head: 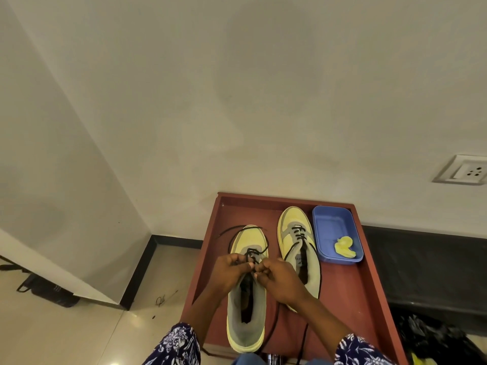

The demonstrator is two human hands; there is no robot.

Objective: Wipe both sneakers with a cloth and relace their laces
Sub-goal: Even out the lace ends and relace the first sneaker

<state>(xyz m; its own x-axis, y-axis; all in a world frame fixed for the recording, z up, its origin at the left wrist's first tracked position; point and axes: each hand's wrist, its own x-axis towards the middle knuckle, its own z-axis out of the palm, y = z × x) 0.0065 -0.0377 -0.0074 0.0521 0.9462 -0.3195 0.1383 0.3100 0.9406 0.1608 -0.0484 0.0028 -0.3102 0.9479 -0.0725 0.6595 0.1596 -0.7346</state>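
On the red-brown tray point(350, 299), both hands pinch the black lace point(250, 255) over the near sneaker point(246, 306): left hand point(232, 268), right hand point(279, 279). Beyond it stands the second sneaker point(296, 233), apparently part-laced; a yellow cloth point(344, 247) lies in the blue tub point(332, 222).

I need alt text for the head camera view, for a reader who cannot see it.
Two bare hands, left hand and right hand, thread a black lace on the left sneaker, on a red-brown tray. The right sneaker stands beside it, next to a blue tub holding a yellow cloth.
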